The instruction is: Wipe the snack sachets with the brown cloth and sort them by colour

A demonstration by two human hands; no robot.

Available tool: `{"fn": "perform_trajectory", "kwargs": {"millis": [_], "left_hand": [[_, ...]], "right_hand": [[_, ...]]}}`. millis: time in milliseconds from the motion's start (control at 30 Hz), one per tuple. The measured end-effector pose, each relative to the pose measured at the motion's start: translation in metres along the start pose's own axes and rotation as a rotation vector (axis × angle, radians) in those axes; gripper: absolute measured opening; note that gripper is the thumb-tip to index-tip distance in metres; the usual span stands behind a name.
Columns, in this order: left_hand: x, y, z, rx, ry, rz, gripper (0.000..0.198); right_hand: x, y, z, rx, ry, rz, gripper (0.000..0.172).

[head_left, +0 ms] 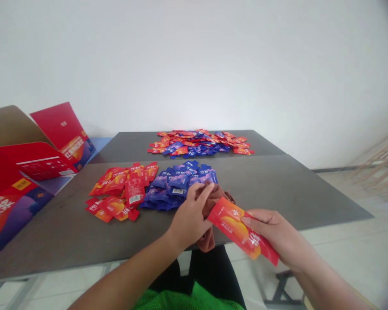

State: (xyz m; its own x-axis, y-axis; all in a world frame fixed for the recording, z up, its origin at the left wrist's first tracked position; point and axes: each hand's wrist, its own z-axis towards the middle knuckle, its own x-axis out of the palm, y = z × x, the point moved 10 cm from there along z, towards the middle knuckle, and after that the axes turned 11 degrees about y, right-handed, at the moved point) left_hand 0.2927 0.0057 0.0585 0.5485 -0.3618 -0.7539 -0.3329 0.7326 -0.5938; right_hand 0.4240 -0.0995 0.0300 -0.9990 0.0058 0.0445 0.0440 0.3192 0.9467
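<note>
Green mesh fabric point(187, 301) shows at the bottom centre, between two forearms point(132, 271) that reach to the table point(271, 185). The left hand point(189, 217) has its grip closed around a bunched brown cloth point(208, 241); whether its thumb also touches the sachet alongside, I cannot tell. The right hand point(276, 228) pinches that red-orange sachet point(229, 221) between thumb and fingers, tilted across the table's near edge, its lower end out over the floor point(336, 267). Should the pinch loosen, the slick-looking film could slide free and drop. A leftward sweep of the cloth could topple the blue sachet heap point(177, 181) just beyond the left hand into the red-orange pile point(116, 185) beside it, mixing the colours.
</note>
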Motion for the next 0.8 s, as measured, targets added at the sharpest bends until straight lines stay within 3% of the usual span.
{"fn": "perform_trajectory", "kwargs": {"millis": [100, 167, 233, 333, 400, 500, 567, 633, 700, 800], "left_hand": [[0.016, -0.022, -0.007, 0.157, 0.120, 0.093, 0.062], [0.019, -0.024, -0.008, 0.180, 0.151, 0.052, 0.049], [0.015, -0.019, -0.006, 0.134, 0.142, -0.087, 0.037], [0.015, -0.008, -0.003, -0.002, 0.134, -0.387, 0.026], [0.029, -0.008, -0.003, -0.067, 0.219, -0.557, 0.028], [0.056, -0.021, -0.008, -0.071, 0.433, -0.633, 0.025], [0.068, -0.025, -0.014, -0.080, 0.502, -0.605, 0.021], [0.071, -0.022, -0.022, -0.129, 0.496, -0.564, 0.018], [0.062, -0.017, -0.032, -0.170, 0.431, -0.513, 0.014], [0.021, -0.026, -0.038, -0.094, 0.204, -0.422, 0.014]], "right_hand": [[0.006, -0.004, 0.006, 0.031, 0.054, 0.080, 0.033], [0.009, -0.005, 0.010, 0.034, 0.096, 0.084, 0.036], [-0.001, 0.003, 0.014, -0.071, 0.046, 0.056, 0.042], [-0.017, 0.024, 0.016, -0.352, -0.073, 0.015, 0.047], [-0.006, 0.026, 0.023, -0.430, 0.018, 0.065, 0.056], [0.023, 0.008, 0.040, -0.286, 0.184, 0.247, 0.050], [0.025, -0.001, 0.046, -0.212, 0.138, 0.338, 0.043], [0.009, 0.001, 0.046, -0.259, -0.015, 0.382, 0.042], [-0.014, 0.008, 0.042, -0.350, -0.187, 0.390, 0.041], [-0.026, 0.011, 0.038, -0.384, -0.284, 0.357, 0.042]]}}
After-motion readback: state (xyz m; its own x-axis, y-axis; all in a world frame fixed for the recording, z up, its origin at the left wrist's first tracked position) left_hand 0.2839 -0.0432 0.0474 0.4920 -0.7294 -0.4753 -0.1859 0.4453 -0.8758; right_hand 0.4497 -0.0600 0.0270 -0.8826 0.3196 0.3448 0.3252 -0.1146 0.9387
